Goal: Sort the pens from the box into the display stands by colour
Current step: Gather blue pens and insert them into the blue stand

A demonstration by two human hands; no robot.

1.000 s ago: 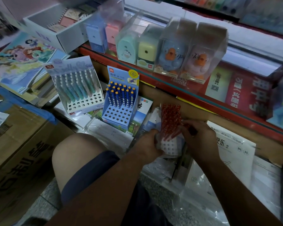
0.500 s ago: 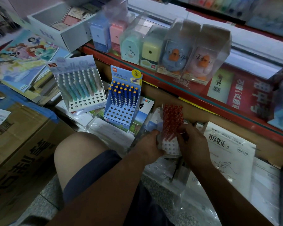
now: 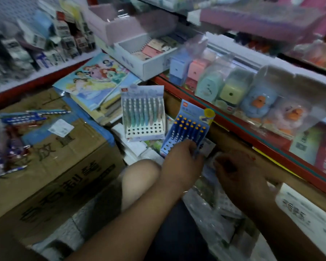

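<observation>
Cluttered stationery-shop floor: left hand (image 3: 181, 161) meets the blue stand (image 3: 170, 145) just beyond its fingertips, right hand (image 3: 239, 174) curled alongside, both grips too blurred to judge; seemingly filling this stand, next aiming at a free hole.

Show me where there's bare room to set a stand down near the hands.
The cardboard box top is bare below its white label, right of the loose pens. Crowded: wrapped packs fill the space around the left hand and right hand; the pastel stand and blue stand sit close together. Sharpeners pack the shelf.
</observation>
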